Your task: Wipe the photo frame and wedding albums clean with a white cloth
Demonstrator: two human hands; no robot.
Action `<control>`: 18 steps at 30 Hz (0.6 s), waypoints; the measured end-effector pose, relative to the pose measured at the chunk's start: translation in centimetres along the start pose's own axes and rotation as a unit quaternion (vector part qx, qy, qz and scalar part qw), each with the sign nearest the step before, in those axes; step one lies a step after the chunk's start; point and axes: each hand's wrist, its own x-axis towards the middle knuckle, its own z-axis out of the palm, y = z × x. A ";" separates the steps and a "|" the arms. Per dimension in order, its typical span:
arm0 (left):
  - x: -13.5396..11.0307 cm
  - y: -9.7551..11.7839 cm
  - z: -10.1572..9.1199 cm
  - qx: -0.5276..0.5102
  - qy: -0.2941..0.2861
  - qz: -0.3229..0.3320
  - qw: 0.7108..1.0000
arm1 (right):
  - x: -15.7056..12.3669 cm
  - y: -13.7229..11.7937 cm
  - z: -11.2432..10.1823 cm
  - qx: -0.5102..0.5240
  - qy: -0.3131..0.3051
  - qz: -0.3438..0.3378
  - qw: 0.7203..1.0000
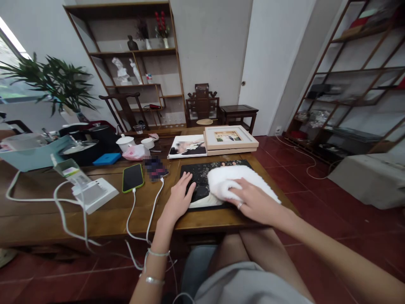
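A dark photo panel [198,192] lies flat near the front edge of the wooden table, with a pale dress shape at its lower left and small figures at its far edge. My left hand [182,195] rests on the panel's left side with its fingers stretched out. On the panel's right part, my right hand [251,198] grips a bunched fold of a fluffy white cloth [247,175]. That cloth hides much of the panel and hangs past its right edge. A ring shows on a finger of my right hand.
Behind the panel lie stacked picture frames [232,143] and a white-edged photo panel [186,147]. Leftward are a charging phone [133,177], a white box [96,194] and loose cables. Pots [82,147] and a blue basin [31,156] stand farther left.
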 end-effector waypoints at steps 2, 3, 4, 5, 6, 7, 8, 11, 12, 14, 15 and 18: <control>0.0 -0.1 0.0 0.008 0.000 0.003 1.000 | 0.4 2.8 -0.2 -0.036 0.001 0.041 0.999; 0.0 -0.1 0.0 0.012 -0.001 0.003 1.000 | 0.8 4.2 -0.3 -0.051 0.002 0.064 0.997; 0.0 -0.1 0.0 0.015 -0.001 0.004 1.000 | 1.2 5.6 -0.4 -0.061 0.004 0.083 0.995; 0.1 -0.1 0.0 0.018 -0.001 0.004 1.000 | 1.6 6.8 -0.4 -0.065 0.007 0.096 0.993; 0.1 -0.1 0.0 0.021 0.001 0.003 1.000 | 2.1 7.9 -0.5 -0.064 0.011 0.105 0.992; 0.1 -0.1 0.0 0.022 0.002 0.003 1.000 | 2.6 8.8 -0.6 -0.061 0.016 0.108 0.992; 0.1 -0.1 0.0 0.024 0.004 0.003 1.000 | 3.0 9.4 -0.6 -0.057 0.020 0.107 0.992; 0.2 -0.2 0.1 0.023 0.009 0.003 1.000 | 3.4 9.8 -0.4 -0.057 0.024 0.099 0.993; 0.2 -0.3 0.1 0.022 0.009 0.003 1.000 | 3.1 9.4 -0.4 -0.058 0.022 0.093 0.994; 0.2 -0.4 0.1 0.022 0.010 0.002 1.000 | 1.9 7.8 -0.3 -0.053 0.019 0.080 0.995; 0.2 -0.5 0.1 0.021 0.010 0.002 1.000 | 1.0 6.7 -0.4 -0.045 0.014 0.070 0.996; 0.2 -0.6 0.2 0.022 0.009 0.002 1.000 | -2.1 2.9 -1.1 -0.007 -0.020 0.039 0.999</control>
